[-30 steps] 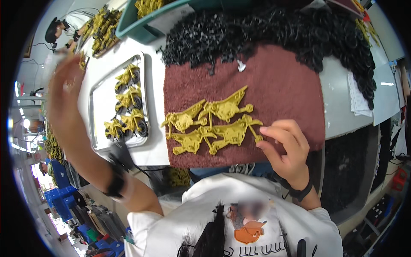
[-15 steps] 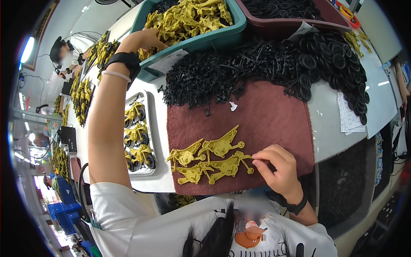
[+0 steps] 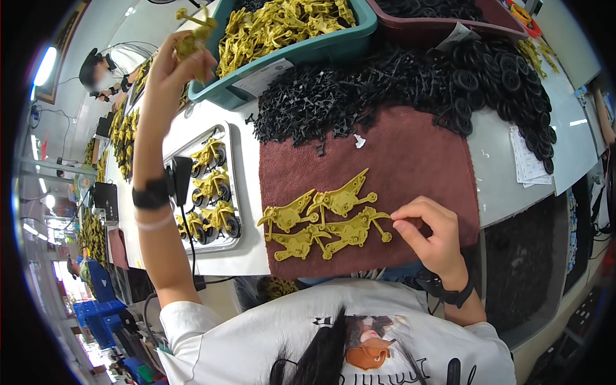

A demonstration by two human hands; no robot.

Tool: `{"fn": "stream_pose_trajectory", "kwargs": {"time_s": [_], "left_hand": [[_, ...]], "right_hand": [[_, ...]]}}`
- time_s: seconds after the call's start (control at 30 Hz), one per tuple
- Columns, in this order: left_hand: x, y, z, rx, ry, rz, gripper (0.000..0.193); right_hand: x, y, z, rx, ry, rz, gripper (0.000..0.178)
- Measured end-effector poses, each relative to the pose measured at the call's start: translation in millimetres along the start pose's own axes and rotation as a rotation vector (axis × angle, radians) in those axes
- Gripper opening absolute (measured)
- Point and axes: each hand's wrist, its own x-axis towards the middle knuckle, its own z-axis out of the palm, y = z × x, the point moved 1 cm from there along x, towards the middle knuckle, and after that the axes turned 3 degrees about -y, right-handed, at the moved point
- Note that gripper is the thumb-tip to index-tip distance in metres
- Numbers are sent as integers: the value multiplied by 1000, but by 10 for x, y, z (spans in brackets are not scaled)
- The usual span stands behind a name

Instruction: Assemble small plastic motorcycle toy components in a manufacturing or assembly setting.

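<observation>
My left hand [image 3: 174, 67] is raised at the upper left beside the teal bin and grips a yellow plastic toy motorcycle body part [image 3: 199, 35]. My right hand [image 3: 433, 234] is at the right of the brown cloth mat [image 3: 410, 154], thumb and forefinger pinching the tip of a yellow motorcycle body half [image 3: 356, 231]. That piece lies on the mat in a close group with several like it, such as a body half [image 3: 289, 213] on the left. Motorcycles with black wheels [image 3: 210, 186] stand in the white tray [image 3: 236, 160], left of the mat.
The teal bin [image 3: 321, 51] is heaped with yellow parts; a maroon bin [image 3: 443, 24] of black parts stands beside it. Small black parts [image 3: 308, 106] and black wheels [image 3: 510, 77] are piled along the mat's far edge. A black cable [image 3: 191, 240] crosses the tray. Another person sits far left.
My left hand has come out of the teal bin, moving left and up with a yellow body part in it. My right hand keeps its pinch; the whole view has shifted slightly.
</observation>
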Motion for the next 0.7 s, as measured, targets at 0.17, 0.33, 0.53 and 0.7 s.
{"fn": "stream_pose_trajectory", "kwargs": {"time_s": [0.17, 0.33, 0.53, 0.7], "left_hand": [[-817, 604, 969, 374, -260, 342, 44], [-1170, 902, 1462, 458, -630, 517, 43], [139, 671, 851, 276, -707, 30, 29], [1254, -1000, 142, 736, -497, -90, 42]], "right_hand": [[60, -204, 138, 556, 46, 75, 40], [222, -386, 132, 804, -107, 301, 47], [76, -150, -174, 557, 222, 310, 32], [81, -18, -250, 467, 220, 280, 32]]}}
